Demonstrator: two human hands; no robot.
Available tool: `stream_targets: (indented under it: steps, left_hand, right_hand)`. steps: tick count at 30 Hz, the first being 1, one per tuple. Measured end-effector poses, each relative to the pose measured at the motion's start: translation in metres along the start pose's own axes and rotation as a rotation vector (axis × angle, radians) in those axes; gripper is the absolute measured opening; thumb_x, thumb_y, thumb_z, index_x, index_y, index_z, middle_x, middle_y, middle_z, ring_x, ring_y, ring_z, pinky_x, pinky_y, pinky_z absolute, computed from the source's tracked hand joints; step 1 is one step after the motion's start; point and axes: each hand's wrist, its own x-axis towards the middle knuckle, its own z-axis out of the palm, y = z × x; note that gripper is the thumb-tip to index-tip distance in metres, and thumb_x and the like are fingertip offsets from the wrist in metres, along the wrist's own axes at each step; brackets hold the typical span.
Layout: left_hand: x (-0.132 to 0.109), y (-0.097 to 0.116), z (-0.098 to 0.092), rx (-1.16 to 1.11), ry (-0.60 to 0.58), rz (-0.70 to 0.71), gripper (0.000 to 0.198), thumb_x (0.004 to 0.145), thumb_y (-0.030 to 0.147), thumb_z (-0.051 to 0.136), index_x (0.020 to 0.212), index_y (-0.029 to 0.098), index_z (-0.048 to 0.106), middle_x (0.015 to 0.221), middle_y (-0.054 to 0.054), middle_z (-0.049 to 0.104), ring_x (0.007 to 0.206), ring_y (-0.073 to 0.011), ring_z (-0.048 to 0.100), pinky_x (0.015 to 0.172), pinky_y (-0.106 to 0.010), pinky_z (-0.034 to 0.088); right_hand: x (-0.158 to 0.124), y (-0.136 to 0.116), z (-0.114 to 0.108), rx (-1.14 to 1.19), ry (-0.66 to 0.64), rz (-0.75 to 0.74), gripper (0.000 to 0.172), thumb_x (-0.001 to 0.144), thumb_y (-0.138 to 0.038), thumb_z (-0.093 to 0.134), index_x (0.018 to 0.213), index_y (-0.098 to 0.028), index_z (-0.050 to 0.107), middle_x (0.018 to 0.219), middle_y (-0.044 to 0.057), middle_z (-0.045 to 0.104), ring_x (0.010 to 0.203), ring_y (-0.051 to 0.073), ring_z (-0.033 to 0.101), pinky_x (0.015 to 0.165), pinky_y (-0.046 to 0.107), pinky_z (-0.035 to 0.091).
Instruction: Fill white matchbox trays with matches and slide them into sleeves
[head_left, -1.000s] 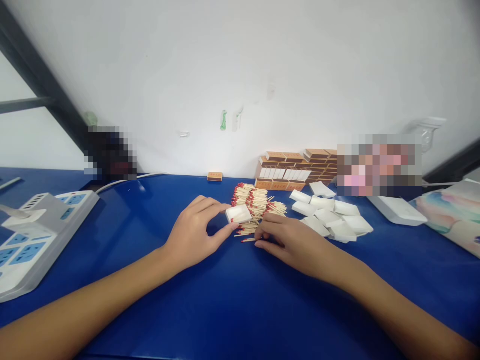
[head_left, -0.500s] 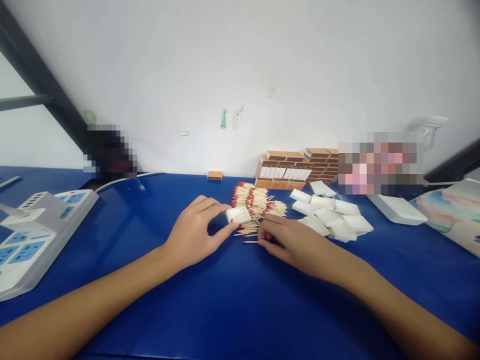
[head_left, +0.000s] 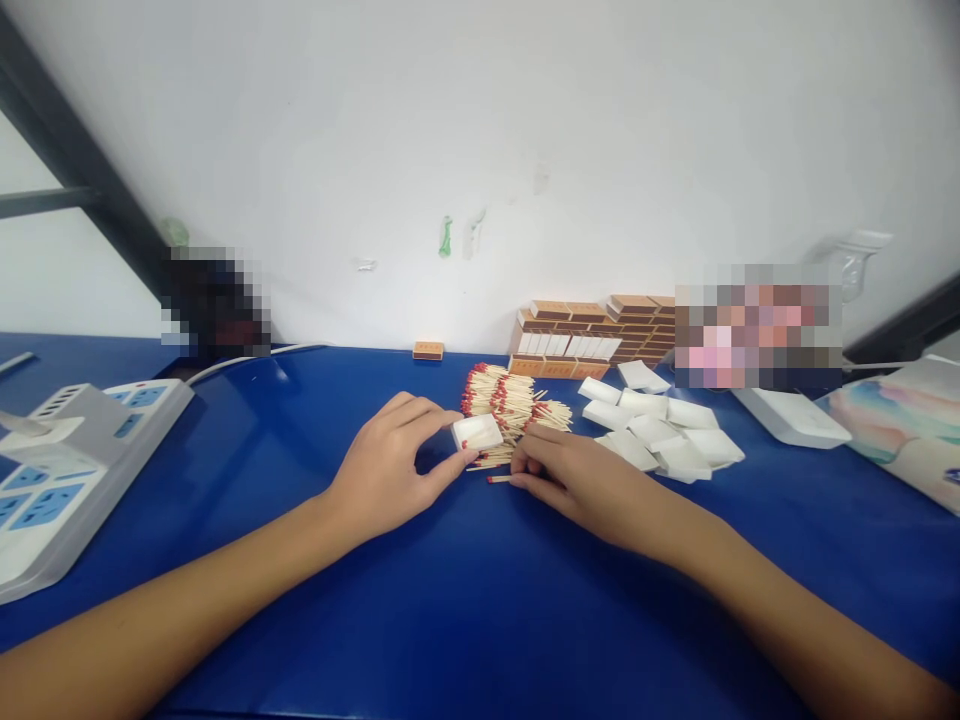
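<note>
Between the thumb and fingers of my left hand [head_left: 397,455] is a small white matchbox tray [head_left: 486,424], with a few red-tipped matches lying inside. My right hand [head_left: 559,465] is closed in a pinch at the end of a single match [head_left: 500,479], whose red head points left. Behind both hands spreads a big pile of matches [head_left: 499,392], partly covered by the tray and my right fingers. Right of the pile lie several loose white matchbox trays [head_left: 652,425].
Stacked matchboxes [head_left: 562,368] stand against the wall, and one lone matchbox [head_left: 427,350] lies left of them. At left is a white power strip [head_left: 142,430] with a cable. A white box [head_left: 795,418] and a colourful patterned item [head_left: 900,420] lie at right.
My right fingers have shifted very slightly left and up, together with the match at their tips. My left hand holds the tray in nearly the same place.
</note>
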Motion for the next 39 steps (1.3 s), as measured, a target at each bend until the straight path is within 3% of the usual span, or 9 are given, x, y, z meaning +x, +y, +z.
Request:
stream_targets:
  steps: [6, 14, 17, 24, 31, 39]
  left_hand:
    - [0.0, 0.0, -0.001, 0.017, 0.017, 0.006, 0.026, 0.097, 0.038, 0.069, 0.114, 0.019, 0.072, 0.105, -0.007, 0.075, 0.094, -0.022, 0.063, 0.087, -0.041, 0.055]
    - [0.0, 0.0, 0.001, 0.02, -0.025, 0.0, 0.026, 0.097, 0.039, 0.069, 0.114, 0.02, 0.072, 0.104, -0.007, 0.074, 0.094, -0.023, 0.063, 0.086, -0.041, 0.055]
    - [-0.001, 0.002, 0.001, 0.008, -0.044, 0.02, 0.026, 0.097, 0.039, 0.069, 0.113, 0.019, 0.071, 0.104, -0.007, 0.074, 0.095, -0.0227, 0.063, 0.086, -0.041, 0.055]
    - [-0.005, 0.008, -0.001, -0.067, -0.164, 0.222, 0.033, 0.098, 0.035, 0.069, 0.126, 0.017, 0.066, 0.108, -0.009, 0.072, 0.101, -0.023, 0.062, 0.091, -0.041, 0.054]
    - [-0.006, 0.008, -0.001, -0.108, -0.203, 0.207, 0.035, 0.099, 0.038, 0.068, 0.127, 0.018, 0.066, 0.11, -0.009, 0.072, 0.1, -0.0226, 0.063, 0.091, -0.041, 0.053]
    - [-0.004, 0.007, -0.001, -0.088, -0.113, 0.188, 0.03, 0.098, 0.035, 0.069, 0.122, 0.016, 0.067, 0.109, -0.009, 0.073, 0.099, -0.0223, 0.063, 0.092, -0.041, 0.054]
  right_hand:
    - [-0.001, -0.001, -0.002, -0.021, -0.008, 0.009, 0.016, 0.107, -0.028, 0.049, 0.097, -0.021, 0.059, 0.098, 0.007, 0.066, 0.085, 0.021, 0.062, 0.073, 0.034, 0.049]
    - [-0.002, 0.0, -0.017, -0.11, 0.156, -0.007, 0.011, 0.105, -0.023, 0.05, 0.096, -0.022, 0.055, 0.1, 0.006, 0.065, 0.081, 0.019, 0.061, 0.069, 0.033, 0.048]
    - [-0.002, -0.003, -0.015, -0.112, 0.203, -0.027, 0.009, 0.106, -0.021, 0.05, 0.098, -0.022, 0.054, 0.1, 0.006, 0.064, 0.082, 0.02, 0.062, 0.071, 0.033, 0.048]
    - [-0.001, -0.009, -0.004, -0.12, 0.218, -0.097, 0.007, 0.106, -0.022, 0.053, 0.099, -0.021, 0.055, 0.099, 0.006, 0.064, 0.081, 0.02, 0.063, 0.069, 0.032, 0.049]
    - [-0.003, -0.011, 0.0, -0.069, 0.209, -0.143, 0.006, 0.105, -0.02, 0.054, 0.101, -0.02, 0.059, 0.097, 0.005, 0.063, 0.082, 0.019, 0.061, 0.071, 0.031, 0.048]
    - [-0.003, -0.011, -0.006, -0.073, 0.264, -0.171, 0.009, 0.103, -0.018, 0.055, 0.1, -0.02, 0.063, 0.095, 0.005, 0.062, 0.079, 0.018, 0.06, 0.07, 0.03, 0.046]
